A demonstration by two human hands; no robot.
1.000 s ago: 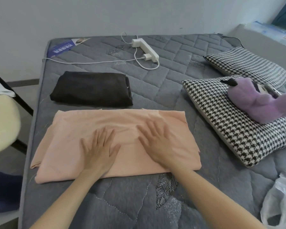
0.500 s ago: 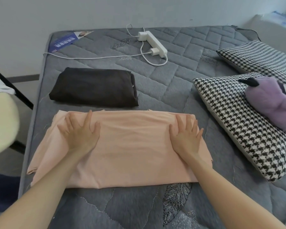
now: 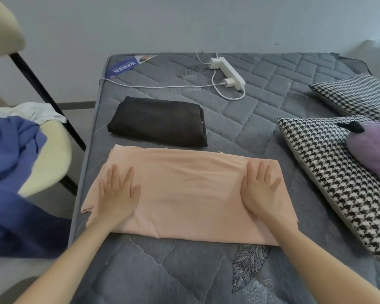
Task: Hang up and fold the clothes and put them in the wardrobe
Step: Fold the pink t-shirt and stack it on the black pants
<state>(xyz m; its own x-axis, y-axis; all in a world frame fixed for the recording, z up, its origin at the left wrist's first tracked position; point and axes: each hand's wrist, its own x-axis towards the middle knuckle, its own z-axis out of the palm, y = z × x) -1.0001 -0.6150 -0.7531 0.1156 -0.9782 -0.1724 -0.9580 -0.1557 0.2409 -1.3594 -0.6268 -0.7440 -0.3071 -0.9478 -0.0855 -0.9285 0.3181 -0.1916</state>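
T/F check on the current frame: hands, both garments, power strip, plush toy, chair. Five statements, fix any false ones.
1. The left hand and the right hand both lie flat on the peach garment. True.
2. The dark folded garment sits on top of the peach garment. False: it lies beyond it, directly on the mattress.
3. A charger is plugged into the white power strip. True.
4. The purple plush toy lies on the mattress next to the dark folded garment. False: it rests on the houndstooth pillow at the right.
5. Blue cloth is draped on the chair at the left. True.
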